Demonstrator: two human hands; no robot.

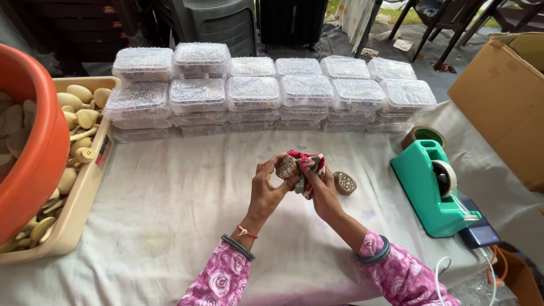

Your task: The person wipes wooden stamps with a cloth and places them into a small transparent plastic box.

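Wooden carved block (286, 167) pinched in my left hand (266, 190); right hand (320, 190) presses cloth (309, 164), table (170, 215) centre; best wipe grooves firmly.

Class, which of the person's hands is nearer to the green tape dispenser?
Right. The right hand, holding a patterned cloth, is closer to the tape dispenser; the left hand, holding a carved wooden block, sits farther away.

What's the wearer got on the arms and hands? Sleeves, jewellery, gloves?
No gloves: both hands are bare. The left hand has a thin red thread at the wrist and, further up, a dark beaded bangle. The right hand has a wider blue-grey bangle at the forearm. Both arms wear pink sleeves printed with a white rose-like swirl pattern, ending short of the wrists.
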